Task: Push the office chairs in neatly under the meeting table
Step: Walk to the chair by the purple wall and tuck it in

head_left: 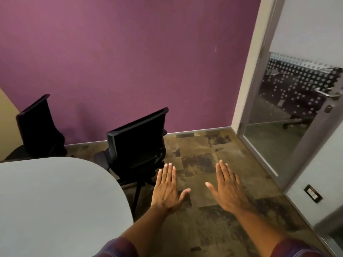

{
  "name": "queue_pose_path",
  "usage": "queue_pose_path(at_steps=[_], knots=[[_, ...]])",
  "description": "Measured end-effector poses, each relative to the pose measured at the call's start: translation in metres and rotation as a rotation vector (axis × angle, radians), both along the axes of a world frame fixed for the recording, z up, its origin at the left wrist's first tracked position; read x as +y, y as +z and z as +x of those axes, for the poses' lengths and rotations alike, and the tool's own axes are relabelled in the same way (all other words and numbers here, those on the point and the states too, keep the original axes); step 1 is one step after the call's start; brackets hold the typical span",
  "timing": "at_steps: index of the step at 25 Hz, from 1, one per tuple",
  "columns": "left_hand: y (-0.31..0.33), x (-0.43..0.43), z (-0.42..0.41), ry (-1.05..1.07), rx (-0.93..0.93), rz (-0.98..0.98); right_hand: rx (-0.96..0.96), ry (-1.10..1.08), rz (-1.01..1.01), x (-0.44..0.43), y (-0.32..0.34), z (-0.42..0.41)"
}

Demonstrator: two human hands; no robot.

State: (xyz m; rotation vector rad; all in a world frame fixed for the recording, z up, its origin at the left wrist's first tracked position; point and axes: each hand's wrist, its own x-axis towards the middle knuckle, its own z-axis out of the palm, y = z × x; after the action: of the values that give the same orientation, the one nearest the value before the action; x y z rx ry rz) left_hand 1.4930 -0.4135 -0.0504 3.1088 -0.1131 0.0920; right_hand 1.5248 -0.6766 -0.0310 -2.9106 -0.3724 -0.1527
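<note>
two hands out flat, palms down, fingers spread, gripping nothing: left hand (167,190) at 6 o'clock, right hand (227,190) at 5. one grey table (55,201) at 8 o'clock. two black chairs: near chair (137,143) at table's edge, just beyond left hand, not touched; far chair (37,127) at 10 by purple wall (130,62).

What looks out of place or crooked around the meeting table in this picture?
The nearer chair stands at an angle to the table, its backrest turned away from the edge rather than square to it. The farther chair is also turned askew by the purple wall. Both hands hover open, touching neither.
</note>
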Motion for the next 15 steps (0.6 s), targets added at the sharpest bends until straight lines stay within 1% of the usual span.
queue_pose_path(at_steps=[2,5,8,11,13,15], knots=[[0.006,0.017,0.034,0.031,-0.011,0.018,0.041,0.043,0.006,0.017,0.003,0.048],[0.018,0.045,0.09,0.12,-0.049,0.052,-0.019,0.124,0.01,0.047,0.006,0.125],[0.034,0.071,0.151,0.22,-0.062,0.087,-0.036,0.209,0.024,0.079,0.021,0.206],[0.049,0.098,0.202,0.325,-0.064,0.069,-0.038,0.301,0.042,0.11,0.037,0.276],[0.065,0.12,0.241,0.377,-0.131,0.059,-0.06,0.373,0.071,0.131,0.047,0.329],[0.08,0.145,0.27,0.483,-0.164,0.023,-0.071,0.464,0.105,0.158,0.056,0.377]])
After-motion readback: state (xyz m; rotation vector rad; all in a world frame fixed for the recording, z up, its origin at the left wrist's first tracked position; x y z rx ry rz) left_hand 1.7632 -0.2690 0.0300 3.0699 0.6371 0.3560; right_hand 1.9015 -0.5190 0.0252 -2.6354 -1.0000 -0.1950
